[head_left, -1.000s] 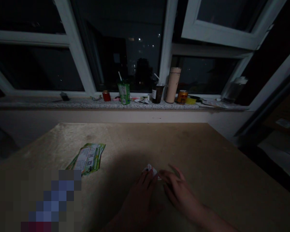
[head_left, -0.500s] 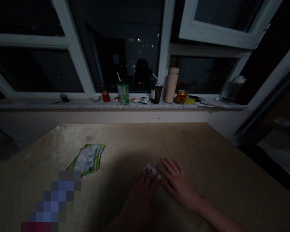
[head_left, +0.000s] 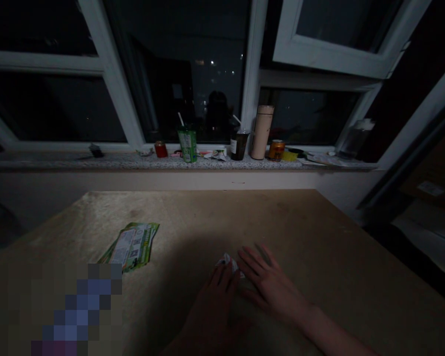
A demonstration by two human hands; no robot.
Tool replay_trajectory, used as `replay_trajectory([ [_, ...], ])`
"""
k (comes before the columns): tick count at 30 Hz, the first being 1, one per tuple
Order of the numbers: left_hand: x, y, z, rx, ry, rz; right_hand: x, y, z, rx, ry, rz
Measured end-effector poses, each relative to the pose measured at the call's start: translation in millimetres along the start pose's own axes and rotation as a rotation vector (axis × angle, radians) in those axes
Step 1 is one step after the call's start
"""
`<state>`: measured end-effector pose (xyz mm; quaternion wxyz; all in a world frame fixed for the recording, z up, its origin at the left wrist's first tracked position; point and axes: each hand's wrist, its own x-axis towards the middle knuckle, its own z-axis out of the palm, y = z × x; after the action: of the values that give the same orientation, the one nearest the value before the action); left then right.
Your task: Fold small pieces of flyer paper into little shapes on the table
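Observation:
A small crumpled white piece with dark print (head_left: 227, 258), which looks like paper or a wrapper, lies on the tan table (head_left: 207, 212). My left hand (head_left: 217, 291) rests on it with fingers stretched out, hiding most of it. Right beside it is my right hand (head_left: 270, 282), open and palm down, its fingers spread and the index finger close to the piece's right edge. What lies under the left palm cannot be seen in the dim light.
Green printed packets (head_left: 133, 246) lie on the left of the table, next to a blurred-out patch (head_left: 81, 301). Along the windowsill (head_left: 126, 162) stand a green cup (head_left: 187, 144), a dark drink cup (head_left: 239, 146), a pink flask (head_left: 262, 132) and a gold can (head_left: 276, 150).
My right hand has slid slightly left toward the crumpled piece, covering its right corner more. The left hand stays on it. The view has shifted a little.

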<state>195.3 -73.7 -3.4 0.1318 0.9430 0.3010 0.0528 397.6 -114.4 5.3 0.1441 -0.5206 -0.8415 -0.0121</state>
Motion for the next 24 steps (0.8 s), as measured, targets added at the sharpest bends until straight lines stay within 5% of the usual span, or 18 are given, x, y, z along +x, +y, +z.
replay_trajectory([
  [24,0.1,-1.6,5.8,-0.019,0.049,0.011,1.9,-0.3,7.9,0.067,0.089,0.040],
])
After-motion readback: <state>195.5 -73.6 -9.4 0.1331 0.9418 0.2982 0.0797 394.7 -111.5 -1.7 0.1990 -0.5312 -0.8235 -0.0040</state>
